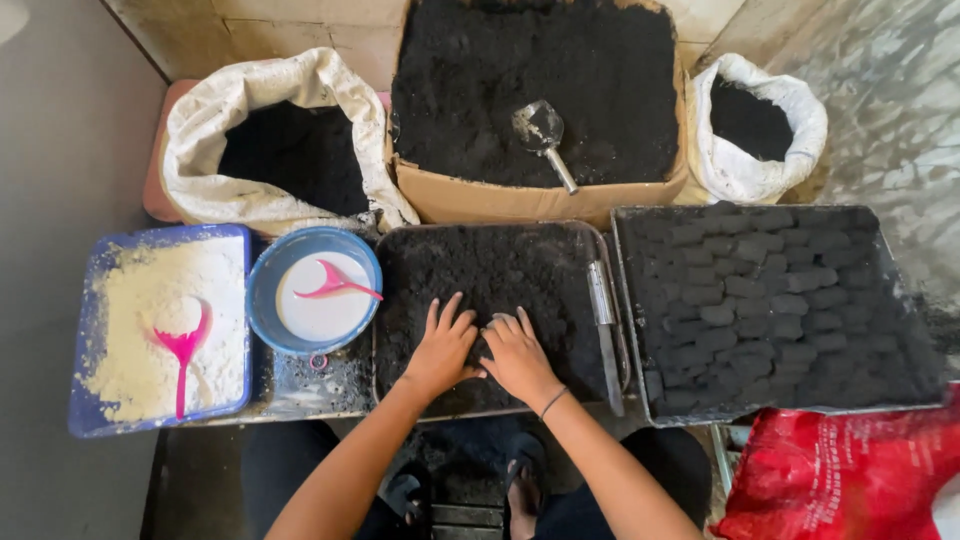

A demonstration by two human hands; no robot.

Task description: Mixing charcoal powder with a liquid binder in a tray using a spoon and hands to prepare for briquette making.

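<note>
Low work surface against a tiled wall corner, crowded with trays and sacks. Left hand [443,345] and right hand [516,355] are pressing flat, fingers spread and gripping nothing, into black powder [490,270] filling the centre tray [380,300]. A metal tool [604,330] is lying along that tray's right edge. Right tray [625,300] is holding rows of black briquettes [760,300]. Blue bowl [262,290] with pink scoop [335,285] is sitting left.

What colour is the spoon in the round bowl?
Pink. The spoon lies in the blue round bowl, clearest in the head view.
</note>
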